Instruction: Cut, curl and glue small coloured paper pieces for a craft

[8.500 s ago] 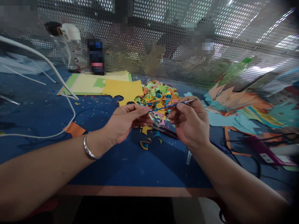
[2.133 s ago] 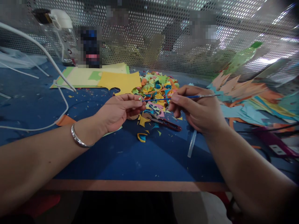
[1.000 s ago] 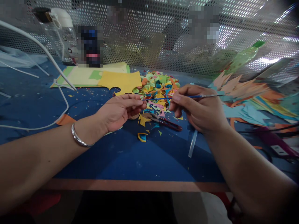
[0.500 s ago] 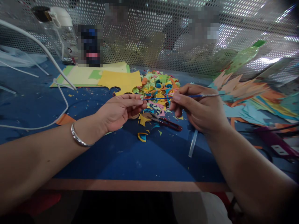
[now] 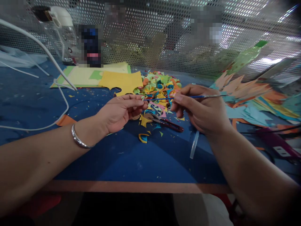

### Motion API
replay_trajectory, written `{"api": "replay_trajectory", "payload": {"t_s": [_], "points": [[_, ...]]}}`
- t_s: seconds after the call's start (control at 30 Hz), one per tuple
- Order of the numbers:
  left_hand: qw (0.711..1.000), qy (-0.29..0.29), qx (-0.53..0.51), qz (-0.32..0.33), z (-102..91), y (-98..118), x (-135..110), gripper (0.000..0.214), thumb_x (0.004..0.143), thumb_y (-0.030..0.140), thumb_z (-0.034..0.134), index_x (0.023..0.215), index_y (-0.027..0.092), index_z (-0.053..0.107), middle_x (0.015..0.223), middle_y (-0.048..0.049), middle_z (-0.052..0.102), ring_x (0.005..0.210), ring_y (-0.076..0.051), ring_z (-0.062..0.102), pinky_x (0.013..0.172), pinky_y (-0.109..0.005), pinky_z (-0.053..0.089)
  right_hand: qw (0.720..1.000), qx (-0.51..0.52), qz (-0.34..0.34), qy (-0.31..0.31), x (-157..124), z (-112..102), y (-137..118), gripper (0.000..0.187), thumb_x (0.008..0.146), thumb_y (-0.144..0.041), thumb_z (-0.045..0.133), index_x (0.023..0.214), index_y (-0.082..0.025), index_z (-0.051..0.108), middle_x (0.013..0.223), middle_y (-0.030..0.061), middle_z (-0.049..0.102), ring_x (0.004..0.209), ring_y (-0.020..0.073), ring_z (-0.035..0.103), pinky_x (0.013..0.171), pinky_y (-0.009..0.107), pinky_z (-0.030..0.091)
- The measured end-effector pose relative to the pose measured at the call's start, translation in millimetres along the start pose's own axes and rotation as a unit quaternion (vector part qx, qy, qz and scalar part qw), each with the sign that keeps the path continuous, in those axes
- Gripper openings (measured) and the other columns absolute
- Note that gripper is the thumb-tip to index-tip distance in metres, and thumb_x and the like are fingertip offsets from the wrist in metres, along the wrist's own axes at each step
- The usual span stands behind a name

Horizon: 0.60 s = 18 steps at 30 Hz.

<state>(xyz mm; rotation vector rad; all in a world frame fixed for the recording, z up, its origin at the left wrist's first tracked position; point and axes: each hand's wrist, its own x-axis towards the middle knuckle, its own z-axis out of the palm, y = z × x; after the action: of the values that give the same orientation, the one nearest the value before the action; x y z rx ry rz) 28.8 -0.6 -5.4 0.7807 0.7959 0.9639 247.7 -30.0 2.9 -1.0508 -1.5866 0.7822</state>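
Observation:
My right hand point(image 5: 199, 110) is closed round a thin blue stick point(image 5: 162, 99) that lies level, its far end sticking out past the knuckles to the right. My left hand point(image 5: 119, 111) pinches a tiny pale scrap at the stick's left tip with thumb and forefinger. A silver bangle point(image 5: 78, 139) sits on my left wrist. Both hands hover just above the blue table point(image 5: 131, 163), in front of a heap of coloured paper curls point(image 5: 160, 86). Red-handled scissors point(image 5: 168, 124) lie on the table under the hands.
Yellow and green paper sheets point(image 5: 103, 78) lie behind my left hand. Orange and blue paper cut-offs point(image 5: 249, 100) spread at the right. A clear glue stick point(image 5: 194, 145) lies by my right wrist. A white cable point(image 5: 47, 94) loops at the left; a water bottle point(image 5: 62, 34) stands against the perforated wall.
Almost nothing differs from a second ago: both hands keep their grip on the stick. Since 8.5 s ago the stick has levelled out and the view has shifted slightly.

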Motion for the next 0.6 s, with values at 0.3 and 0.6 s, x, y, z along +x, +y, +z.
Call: {"api": "replay_trajectory", "payload": {"t_s": [0.3, 0.6], "points": [[1.000, -0.005, -0.001, -0.006, -0.2, -0.7, -0.4, 0.012, 0.083, -0.002, 0.062, 0.077, 0.009, 0.063, 0.070, -0.0030, 0.069, 0.065, -0.008, 0.067, 0.064, -0.016, 0.054, 1.000, -0.007, -0.002, 0.002, -0.3, -0.6, -0.3, 0.018, 0.086, -0.026, 0.071, 0.070, -0.018, 0.067, 0.065, 0.0006, 0.066, 0.046, 0.0097, 0.056, 0.043, 0.026, 0.044], [1.000, 0.010, -0.001, -0.007, -0.1, 0.5, -1.3, 0.013, 0.082, 0.000, 0.061, 0.076, 0.010, 0.063, 0.071, -0.0026, 0.068, 0.068, -0.010, 0.067, 0.067, -0.020, 0.052, 1.000, -0.007, -0.008, 0.008, -0.4, 0.0, -0.3, 0.018, 0.086, -0.027, 0.072, 0.070, -0.019, 0.067, 0.065, 0.0012, 0.067, 0.045, 0.0104, 0.056, 0.042, 0.027, 0.044]]}}
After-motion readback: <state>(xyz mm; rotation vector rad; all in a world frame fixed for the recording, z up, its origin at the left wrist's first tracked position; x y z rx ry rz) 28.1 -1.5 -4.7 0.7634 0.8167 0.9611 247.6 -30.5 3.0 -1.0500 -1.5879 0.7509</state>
